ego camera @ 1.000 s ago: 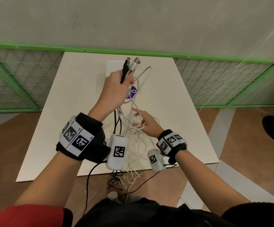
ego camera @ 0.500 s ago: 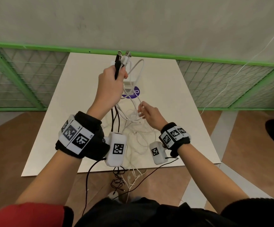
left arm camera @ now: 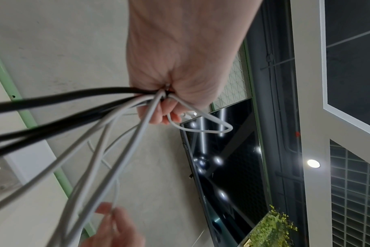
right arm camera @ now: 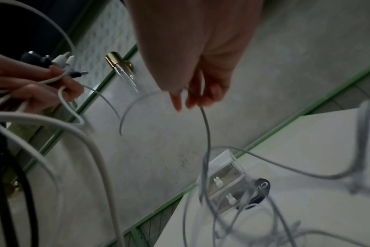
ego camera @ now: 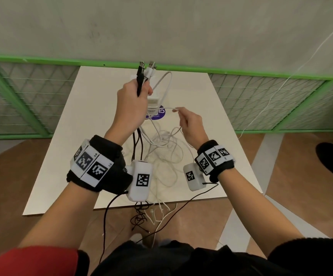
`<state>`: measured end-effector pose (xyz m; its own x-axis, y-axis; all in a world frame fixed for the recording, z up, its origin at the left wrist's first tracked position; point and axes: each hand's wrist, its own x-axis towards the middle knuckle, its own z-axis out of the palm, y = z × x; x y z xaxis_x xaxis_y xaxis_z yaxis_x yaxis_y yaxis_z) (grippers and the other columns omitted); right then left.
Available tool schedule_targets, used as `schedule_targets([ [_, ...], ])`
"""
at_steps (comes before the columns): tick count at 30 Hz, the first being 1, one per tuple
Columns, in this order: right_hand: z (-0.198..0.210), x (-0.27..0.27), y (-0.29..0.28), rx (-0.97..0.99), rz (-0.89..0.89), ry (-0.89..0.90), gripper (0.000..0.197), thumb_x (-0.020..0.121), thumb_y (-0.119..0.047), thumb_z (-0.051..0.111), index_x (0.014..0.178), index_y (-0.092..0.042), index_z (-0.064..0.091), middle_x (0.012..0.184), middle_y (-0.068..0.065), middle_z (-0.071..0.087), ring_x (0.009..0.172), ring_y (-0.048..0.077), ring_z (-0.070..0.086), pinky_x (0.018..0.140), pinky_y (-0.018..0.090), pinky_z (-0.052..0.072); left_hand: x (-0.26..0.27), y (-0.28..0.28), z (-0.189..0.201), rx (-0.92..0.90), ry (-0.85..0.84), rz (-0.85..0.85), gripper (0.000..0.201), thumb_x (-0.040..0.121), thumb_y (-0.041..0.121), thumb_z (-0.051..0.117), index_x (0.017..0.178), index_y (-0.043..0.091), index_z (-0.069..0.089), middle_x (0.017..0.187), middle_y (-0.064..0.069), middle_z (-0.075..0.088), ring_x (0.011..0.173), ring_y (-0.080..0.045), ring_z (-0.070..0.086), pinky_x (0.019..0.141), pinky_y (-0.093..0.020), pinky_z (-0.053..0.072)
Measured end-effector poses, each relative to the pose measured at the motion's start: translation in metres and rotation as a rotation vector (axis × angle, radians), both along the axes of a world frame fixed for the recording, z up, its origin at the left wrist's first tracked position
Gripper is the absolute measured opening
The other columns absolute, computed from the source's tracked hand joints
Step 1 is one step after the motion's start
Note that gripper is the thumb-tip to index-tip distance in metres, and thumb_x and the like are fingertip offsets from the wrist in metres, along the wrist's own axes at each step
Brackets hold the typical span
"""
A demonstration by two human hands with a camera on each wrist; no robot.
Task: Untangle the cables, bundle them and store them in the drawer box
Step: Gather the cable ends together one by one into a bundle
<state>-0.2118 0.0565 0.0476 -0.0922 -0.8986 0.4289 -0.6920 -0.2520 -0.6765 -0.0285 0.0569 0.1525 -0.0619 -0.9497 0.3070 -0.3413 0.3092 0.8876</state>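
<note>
My left hand is raised above the white table and grips a bunch of black and white cables, their plug ends sticking up out of the fist. My right hand pinches one thin white cable a little to the right and lower. A loose tangle of white cables lies on the table below both hands. The small white drawer box stands at the table's far middle, partly hidden behind the left hand in the head view.
A round purple sticker lies beside the drawer box. Cable ends hang off the table's near edge to the floor. A green-framed mesh fence borders the table on both sides and a grey wall rises behind it.
My left hand has lifted the gripped cable ends higher and farther away. My right hand rose from the tangle on the table and now pinches a thin white cable in the air.
</note>
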Motion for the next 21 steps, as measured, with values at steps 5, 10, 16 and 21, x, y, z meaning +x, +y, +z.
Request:
schedule_targets([
  [5,-0.004,-0.001,-0.004,0.030,-0.028,-0.070,0.027,0.098,-0.006,0.038,0.109,-0.004,0.062,0.052,-0.004,0.044,0.050,0.010,0.045,0.055,0.016,0.035,-0.002,0.001,0.000,-0.008,-0.008,-0.001,0.023,0.099,0.021,0.040,0.080,0.014,0.051,0.062,0.009,0.046,0.057,-0.007,0.047,0.051,-0.014,0.039],
  [10,0.001,0.002,0.000,0.160,0.070,-0.039,0.027,0.098,-0.010,0.039,0.108,-0.005,0.063,0.051,-0.003,0.040,0.050,0.018,0.038,0.052,0.023,0.031,-0.007,0.002,-0.002,0.002,-0.013,-0.020,0.026,0.099,0.021,0.040,0.076,0.015,0.051,0.062,0.008,0.047,0.054,-0.008,0.047,0.050,-0.017,0.038],
  [16,0.003,0.017,0.035,0.559,0.378,0.096,0.022,0.097,-0.010,0.040,0.097,-0.007,0.063,0.055,-0.004,0.046,0.045,0.007,0.042,0.052,0.020,0.037,-0.017,0.013,-0.004,0.047,-0.040,-0.076,0.024,0.099,0.020,0.040,0.080,0.013,0.052,0.061,0.010,0.047,0.058,-0.004,0.047,0.062,-0.022,0.038],
  [21,-0.032,0.019,0.086,0.778,0.490,-0.039,0.020,0.100,-0.016,0.037,0.093,-0.010,0.055,0.053,-0.001,0.053,0.042,0.013,0.047,0.049,0.019,0.040,0.012,0.030,-0.009,0.111,-0.111,-0.118,0.036,0.098,0.020,0.041,0.063,0.020,0.051,0.053,0.006,0.046,0.048,-0.009,0.046,0.054,-0.020,0.038],
])
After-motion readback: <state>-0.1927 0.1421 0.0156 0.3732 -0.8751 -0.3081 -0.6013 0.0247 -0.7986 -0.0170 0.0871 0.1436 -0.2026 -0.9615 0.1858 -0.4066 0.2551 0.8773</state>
